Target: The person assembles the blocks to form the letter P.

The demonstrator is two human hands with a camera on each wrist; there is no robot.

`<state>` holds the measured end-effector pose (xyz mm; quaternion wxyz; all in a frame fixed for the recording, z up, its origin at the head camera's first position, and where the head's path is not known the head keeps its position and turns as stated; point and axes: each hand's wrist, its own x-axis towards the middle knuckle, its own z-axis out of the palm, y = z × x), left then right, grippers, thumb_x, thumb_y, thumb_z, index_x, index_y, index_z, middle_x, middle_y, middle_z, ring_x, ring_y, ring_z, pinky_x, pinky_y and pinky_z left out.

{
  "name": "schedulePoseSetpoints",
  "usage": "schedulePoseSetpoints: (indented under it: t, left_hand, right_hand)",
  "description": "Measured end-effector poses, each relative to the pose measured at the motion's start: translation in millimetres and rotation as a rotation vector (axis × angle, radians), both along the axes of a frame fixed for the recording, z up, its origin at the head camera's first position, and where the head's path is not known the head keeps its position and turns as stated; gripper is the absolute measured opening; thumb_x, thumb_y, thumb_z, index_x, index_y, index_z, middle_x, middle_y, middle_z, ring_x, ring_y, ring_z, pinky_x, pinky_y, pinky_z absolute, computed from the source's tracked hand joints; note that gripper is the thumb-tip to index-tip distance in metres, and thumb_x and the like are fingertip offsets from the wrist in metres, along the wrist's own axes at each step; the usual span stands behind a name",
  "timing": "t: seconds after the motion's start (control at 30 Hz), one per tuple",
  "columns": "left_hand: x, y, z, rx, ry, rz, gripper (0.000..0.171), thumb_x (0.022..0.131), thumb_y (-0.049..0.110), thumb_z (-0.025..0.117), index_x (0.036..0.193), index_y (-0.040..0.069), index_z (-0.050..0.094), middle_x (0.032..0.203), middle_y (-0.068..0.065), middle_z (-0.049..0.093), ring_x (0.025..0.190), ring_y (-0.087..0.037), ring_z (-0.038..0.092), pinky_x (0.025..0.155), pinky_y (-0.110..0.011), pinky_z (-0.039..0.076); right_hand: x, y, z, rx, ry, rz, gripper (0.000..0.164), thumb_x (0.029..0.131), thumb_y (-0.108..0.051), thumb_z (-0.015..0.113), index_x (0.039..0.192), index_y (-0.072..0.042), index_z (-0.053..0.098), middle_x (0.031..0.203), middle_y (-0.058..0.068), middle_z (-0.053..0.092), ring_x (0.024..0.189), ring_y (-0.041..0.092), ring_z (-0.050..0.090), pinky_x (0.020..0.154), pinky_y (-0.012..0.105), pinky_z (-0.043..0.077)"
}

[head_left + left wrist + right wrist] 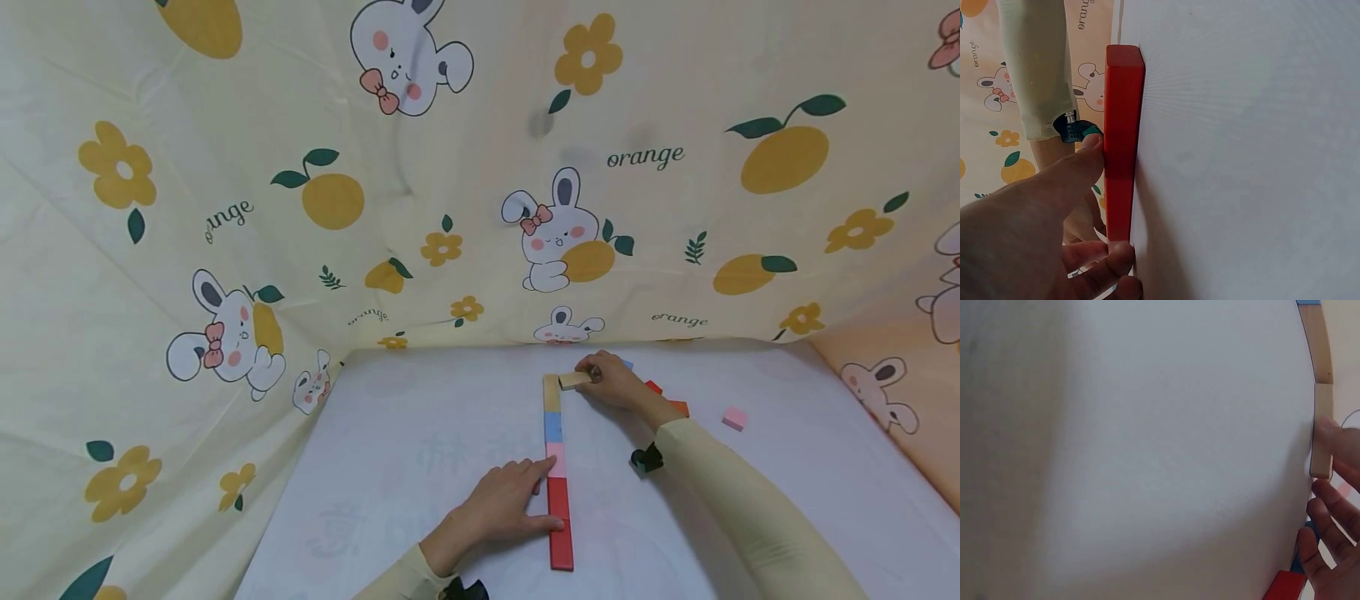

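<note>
A straight row of blocks runs across the white table in the head view. From its near end come two red blocks (561, 552), a pink block (556, 452), a blue block (552, 427) and a wood-coloured block (552, 394). My left hand (504, 502) lies along the row's left side, index fingertip on the pink block and thumb on the red part. At the far end my right hand (611, 382) pinches a second wood-coloured block (573, 381), set crosswise beside the row's end. In the right wrist view this held block (1322, 403) meets the other wooden one end on.
Right of the row lie loose blocks: a pink one (735, 418), an orange-red one (679, 407) and a red one (654, 387). A blue block (627, 364) shows partly behind my right hand. Printed cloth (465, 150) hangs behind and beside the table.
</note>
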<state>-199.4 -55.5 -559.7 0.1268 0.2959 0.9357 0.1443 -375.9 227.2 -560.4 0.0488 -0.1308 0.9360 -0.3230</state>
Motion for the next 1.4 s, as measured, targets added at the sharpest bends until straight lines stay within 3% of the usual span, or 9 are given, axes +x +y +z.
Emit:
schedulePoseSetpoints:
  t: [0.23,0.4,0.67,0.83,1.03,1.4]
  left_hand:
    - [1.0,0,0.1,0.009,-0.015,0.008,0.093,0.089,0.074,0.073,0.166,0.031,0.041,0.108,0.016,0.059,0.096,-0.001,0.05,0.093,-0.034,0.051]
    - [2.1,-1,1.9,0.009,-0.004,-0.006,0.093,0.09,0.073,0.073,0.166,0.029,0.042,0.106,0.015,0.058,0.094,-0.001,0.049,0.087,-0.03,0.048]
    - [1.7,-2,3.3,0.014,0.0,-0.006,0.092,0.09,0.071,0.073,0.165,0.028,0.042,0.106,0.016,0.059,0.094,0.0,0.049,0.086,-0.03,0.048]
    - [1.4,-2,2.7,0.016,-0.005,0.003,0.092,0.09,0.07,0.075,0.165,0.029,0.042,0.104,0.016,0.057,0.092,0.0,0.048,0.083,-0.029,0.047]
    - [0.8,-2,1.2,0.012,-0.01,0.002,0.093,0.09,0.073,0.073,0.166,0.03,0.041,0.108,0.017,0.059,0.096,0.0,0.049,0.089,-0.032,0.049]
    - [1.3,-1,2.3,0.01,-0.013,0.002,0.093,0.089,0.071,0.075,0.166,0.03,0.041,0.108,0.016,0.059,0.095,0.0,0.05,0.088,-0.031,0.049]
  right_hand:
    - [-0.5,9,1.7,-0.046,-0.035,-0.046,0.042,0.102,-0.027,0.077,0.137,-0.006,0.065,0.132,0.018,0.061,0.121,0.035,0.057,0.109,0.056,0.047]
    - [-2.9,26,4.9,-0.051,0.031,-0.109,0.038,0.105,-0.024,0.072,0.137,-0.005,0.065,0.131,0.016,0.06,0.122,0.036,0.056,0.11,0.057,0.046]
    - [-10.1,52,1.8,0.046,0.099,-0.157,0.039,0.102,-0.024,0.075,0.135,-0.004,0.066,0.135,0.021,0.058,0.126,0.043,0.052,0.108,0.061,0.047]
    - [-12.8,61,-2.2,0.062,0.058,-0.156,0.044,0.101,-0.023,0.076,0.138,-0.002,0.064,0.135,0.024,0.057,0.125,0.043,0.053,0.108,0.06,0.047]
    - [-12.7,64,-3.0,0.024,-0.016,-0.168,0.045,0.102,-0.02,0.075,0.139,0.002,0.062,0.135,0.025,0.056,0.123,0.042,0.052,0.11,0.06,0.047]
    - [-15.3,64,-6.2,0.03,-0.043,-0.169,0.04,0.101,-0.019,0.075,0.133,0.003,0.065,0.132,0.024,0.056,0.12,0.041,0.052,0.11,0.059,0.047]
